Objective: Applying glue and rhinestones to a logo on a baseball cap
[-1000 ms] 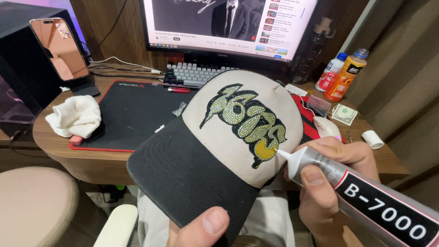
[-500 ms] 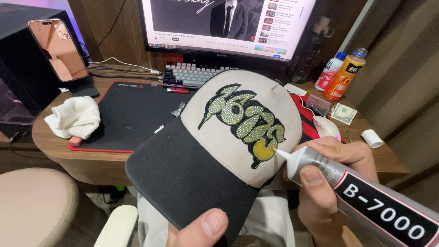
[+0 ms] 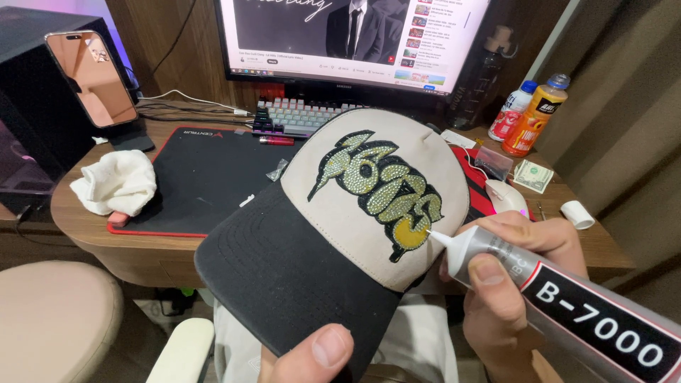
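A cream cap [image 3: 333, 213] with a black brim is held up over my lap, its front showing a rhinestone design [image 3: 379, 188] in green and black. My left hand [image 3: 312, 357] grips the brim from below, thumb on top of its edge. My right hand [image 3: 514, 280] is closed around a grey glue tube [image 3: 567, 301] with a black label. The tube's thin nozzle touches the yellow patch [image 3: 410, 230] at the design's lower right.
Behind the cap, a wooden desk [image 3: 135, 245] carries a black mouse pad [image 3: 202, 177], white cloth [image 3: 117, 184], keyboard [image 3: 301, 117], monitor [image 3: 355, 39], a phone on a stand [image 3: 91, 76], white mouse [image 3: 507, 197], banknote [image 3: 533, 175], two bottles [image 3: 532, 117] and a tape roll [image 3: 577, 214]. A chair armrest [image 3: 181, 351] is lower left.
The cap has shifted slightly and the nozzle tip stays on the yellow patch at the design's lower right. Both hands keep their grips.
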